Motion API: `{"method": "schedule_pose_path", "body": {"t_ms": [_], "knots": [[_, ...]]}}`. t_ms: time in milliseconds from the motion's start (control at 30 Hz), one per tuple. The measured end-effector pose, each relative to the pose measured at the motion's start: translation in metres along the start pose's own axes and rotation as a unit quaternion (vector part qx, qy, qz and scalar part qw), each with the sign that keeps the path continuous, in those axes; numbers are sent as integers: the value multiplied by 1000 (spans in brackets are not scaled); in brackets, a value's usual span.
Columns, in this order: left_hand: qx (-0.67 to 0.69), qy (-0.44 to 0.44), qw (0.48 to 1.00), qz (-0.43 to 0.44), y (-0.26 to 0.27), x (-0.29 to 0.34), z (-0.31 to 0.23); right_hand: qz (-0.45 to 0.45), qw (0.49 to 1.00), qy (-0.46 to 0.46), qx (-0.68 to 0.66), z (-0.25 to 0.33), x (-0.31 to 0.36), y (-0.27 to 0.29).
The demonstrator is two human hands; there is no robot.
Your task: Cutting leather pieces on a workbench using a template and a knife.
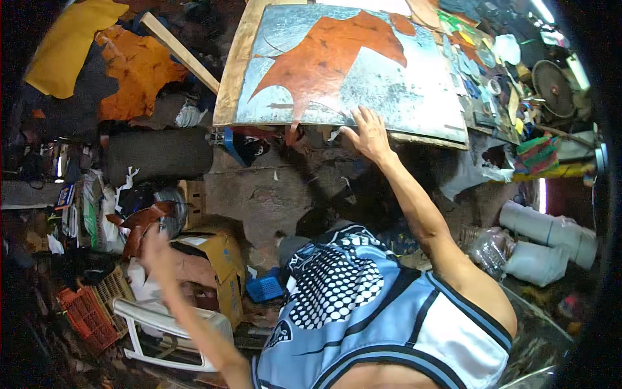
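My right hand [370, 135] rests on the near edge of the work table, its fingers spread and nothing in them. A large irregular piece of reddish-brown leather [317, 58] lies on the table's grey metal sheet [395, 97], with a narrow strip hanging over the near edge. Far to the left my left hand [157, 249] is stretched out and smeared by motion. Just beyond its fingers is a smaller brown leather piece [139, 227] above a cardboard box; whether the hand grips it cannot be made out.
A white plastic chair [133, 327] stands beside my left forearm, near an orange crate [86, 318]. The open cardboard box [227, 272] and a blue basket [264, 289] sit closer to me. Yellow leather [68, 48] hangs at far left. Wrapped rolls [547, 233] lie at right.
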State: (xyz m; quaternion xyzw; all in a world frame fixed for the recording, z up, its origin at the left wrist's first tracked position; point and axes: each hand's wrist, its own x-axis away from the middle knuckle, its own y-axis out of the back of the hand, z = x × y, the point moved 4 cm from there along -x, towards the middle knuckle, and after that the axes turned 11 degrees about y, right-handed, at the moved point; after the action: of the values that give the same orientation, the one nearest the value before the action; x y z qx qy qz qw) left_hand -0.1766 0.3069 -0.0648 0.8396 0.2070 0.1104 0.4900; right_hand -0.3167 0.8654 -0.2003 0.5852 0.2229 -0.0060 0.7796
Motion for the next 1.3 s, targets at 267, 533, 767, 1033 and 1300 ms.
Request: {"method": "schedule_pose_path", "body": {"t_ms": [267, 533, 767, 1033, 1300], "knots": [[24, -262, 952, 156, -224, -74, -231, 37, 996, -75, -34, 9, -28, -22], [-45, -272, 953, 123, -320, -193, -291, 103, 987, -109, -62, 7, -40, -16], [94, -139, 940, 297, -345, -211, -304, -14, 983, -164, -79, -16, -31, 30], [215, -142, 796, 548, -374, -124, -332, -46, 882, -469, -14, -85, 30, 90], [80, -408, 848, 328, -362, -107, -371, -24, 878, -461, 130, -105, 75, 131]]}}
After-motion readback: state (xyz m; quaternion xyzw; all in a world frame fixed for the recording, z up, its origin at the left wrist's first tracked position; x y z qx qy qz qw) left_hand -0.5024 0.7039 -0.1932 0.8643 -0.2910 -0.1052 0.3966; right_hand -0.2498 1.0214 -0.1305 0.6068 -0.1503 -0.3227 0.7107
